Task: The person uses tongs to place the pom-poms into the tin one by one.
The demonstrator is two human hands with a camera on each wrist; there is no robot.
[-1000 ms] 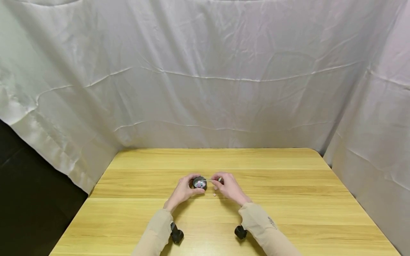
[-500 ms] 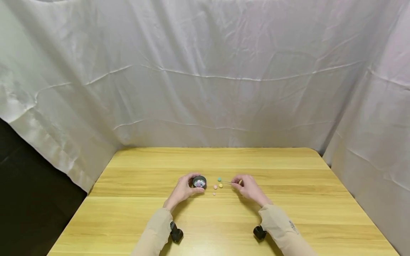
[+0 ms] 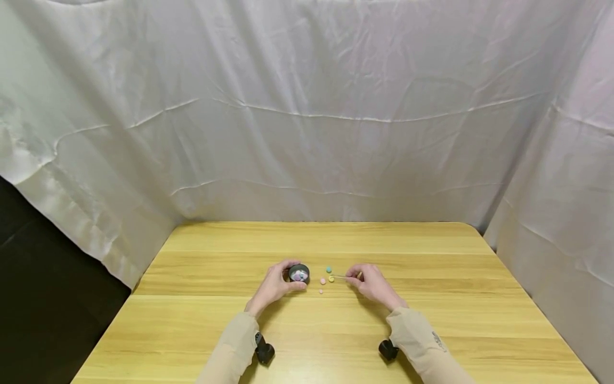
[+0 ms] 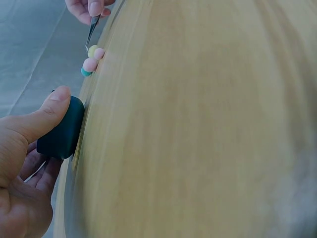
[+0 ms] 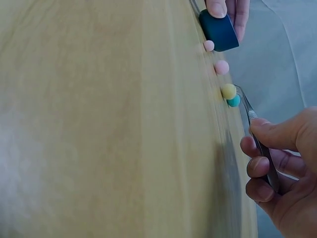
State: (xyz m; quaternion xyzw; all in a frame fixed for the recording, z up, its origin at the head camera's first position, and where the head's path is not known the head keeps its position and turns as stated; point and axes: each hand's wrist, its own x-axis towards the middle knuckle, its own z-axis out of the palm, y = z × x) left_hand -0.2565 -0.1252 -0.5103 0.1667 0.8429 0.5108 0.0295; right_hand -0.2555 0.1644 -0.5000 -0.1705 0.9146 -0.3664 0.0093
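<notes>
My left hand holds a small dark round bowl on the table, thumb on its near side and fingers round the far side. Pink, white and bluish balls lie inside it in the head view. In my right hand are metal tweezers, pinched between thumb and fingers, bent tips pointing left. Those tips are at a yellow ball; whether they grip it I cannot tell. Close by lie a teal ball, a pink ball and a smaller pink ball.
The wood-grain table stretches round both hands. Pale grey curtains hang behind it and at the sides. Black wrist cameras hang below both sleeves. A dark area lies left of the table.
My right hand has drawn back to the right from the bowl with the tweezers. The tips have since shifted from near the teal ball to the yellow one. My left hand stays put.
</notes>
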